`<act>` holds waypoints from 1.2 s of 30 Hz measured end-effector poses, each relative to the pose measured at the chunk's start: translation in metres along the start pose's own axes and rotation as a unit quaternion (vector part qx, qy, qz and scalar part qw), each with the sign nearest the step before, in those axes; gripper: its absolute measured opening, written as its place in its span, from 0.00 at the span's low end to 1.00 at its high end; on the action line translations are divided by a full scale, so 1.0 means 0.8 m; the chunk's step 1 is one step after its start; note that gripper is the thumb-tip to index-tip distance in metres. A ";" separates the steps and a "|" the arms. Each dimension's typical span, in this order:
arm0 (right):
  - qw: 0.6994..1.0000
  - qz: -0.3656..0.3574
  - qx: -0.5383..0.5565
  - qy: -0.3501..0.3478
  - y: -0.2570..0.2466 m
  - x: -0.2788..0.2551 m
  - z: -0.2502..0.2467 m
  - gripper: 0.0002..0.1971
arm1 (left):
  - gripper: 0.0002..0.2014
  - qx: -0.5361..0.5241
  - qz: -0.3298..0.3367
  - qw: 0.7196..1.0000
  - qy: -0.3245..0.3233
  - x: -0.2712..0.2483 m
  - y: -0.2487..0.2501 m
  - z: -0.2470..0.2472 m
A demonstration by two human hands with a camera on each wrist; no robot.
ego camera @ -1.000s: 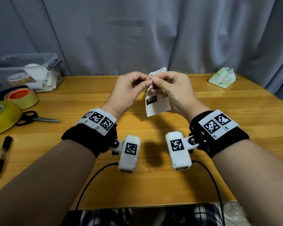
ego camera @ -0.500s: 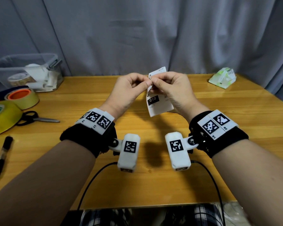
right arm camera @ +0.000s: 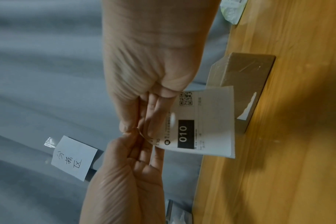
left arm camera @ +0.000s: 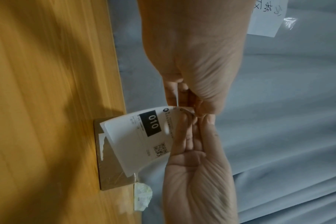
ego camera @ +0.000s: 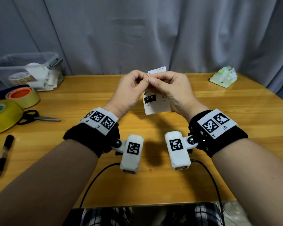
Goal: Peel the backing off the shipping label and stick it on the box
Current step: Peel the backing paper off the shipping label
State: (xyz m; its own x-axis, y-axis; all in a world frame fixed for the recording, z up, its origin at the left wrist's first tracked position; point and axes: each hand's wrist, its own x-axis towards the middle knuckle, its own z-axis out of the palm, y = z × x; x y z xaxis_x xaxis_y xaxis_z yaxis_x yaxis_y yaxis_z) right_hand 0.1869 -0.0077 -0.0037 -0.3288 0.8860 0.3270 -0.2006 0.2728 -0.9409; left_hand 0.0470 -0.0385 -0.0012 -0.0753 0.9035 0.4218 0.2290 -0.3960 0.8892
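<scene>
Your shipping label (ego camera: 156, 104), a thin glossy white sheet printed "010", hangs curled above the table (ego camera: 235, 115), in front of the brown taped cardboard box (right arm camera: 246, 78); your left hand (ego camera: 129, 90) and right hand (ego camera: 171, 90) both pinch its upper corner, fingertips pressed together

White shipping label (ego camera: 156, 105) with black "010" block, brown cardboard box (right arm camera: 240, 84), yellow wooden table (ego camera: 219, 168), grey curtain (ego camera: 137, 33)
</scene>
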 end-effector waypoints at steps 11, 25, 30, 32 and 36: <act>1.000 0.008 -0.012 0.020 0.004 0.003 0.002 0.05 | 0.04 -0.009 -0.019 1.000 0.020 0.000 0.002 0.005; 0.977 -0.020 -0.212 0.019 0.012 0.013 -0.005 0.05 | 0.05 0.091 -0.055 0.994 -0.003 0.008 -0.003 -0.009; 0.977 -0.017 -0.210 0.029 0.013 0.014 -0.004 0.04 | 0.04 0.114 -0.064 0.991 -0.008 0.010 -0.001 -0.007; 0.980 -0.018 -0.194 0.031 0.014 0.015 -0.003 0.07 | 0.07 0.088 -0.072 0.993 -0.008 0.009 -0.002 -0.005; 0.989 0.018 -0.132 0.062 0.015 0.013 -0.001 0.08 | 0.08 0.015 -0.109 0.994 0.005 0.006 -0.002 -0.004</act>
State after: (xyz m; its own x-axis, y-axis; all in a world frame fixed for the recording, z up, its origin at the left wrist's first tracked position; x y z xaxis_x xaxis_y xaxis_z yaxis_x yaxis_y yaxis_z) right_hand 0.1820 0.0053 -0.0113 -0.2126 0.9316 0.2947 0.0619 0.3138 -0.9475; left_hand 0.0429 -0.0342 -0.0004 -0.1352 0.9658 0.2214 0.2342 -0.1859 0.9542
